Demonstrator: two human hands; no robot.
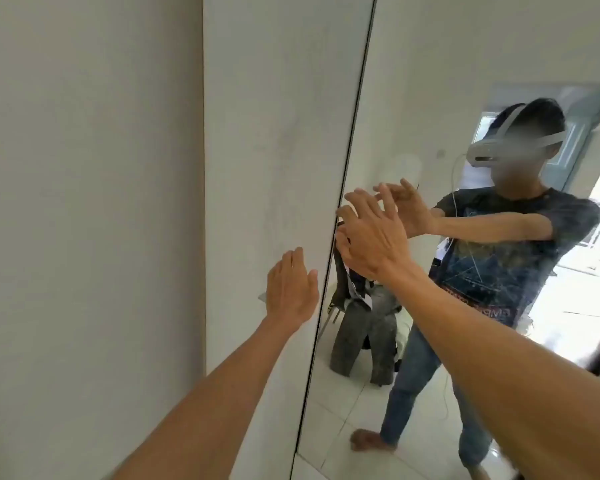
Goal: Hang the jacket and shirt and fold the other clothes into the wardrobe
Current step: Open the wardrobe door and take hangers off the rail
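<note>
The wardrobe fills the view with two closed doors: a plain white left door (274,133) and a mirrored right door (430,64), split by a dark vertical seam. My left hand (291,289) lies flat and empty on the white door, close to the seam. My right hand (371,233) is held up with fingers spread at the mirror door's left edge, holding nothing. In the mirror I see dark clothes (364,323) draped over a chair behind me.
A bare wall (84,202) stands to the left of the wardrobe. The mirror reflects a person wearing a headset (499,254), white floor tiles (343,410) and a bright doorway (596,237) at the right.
</note>
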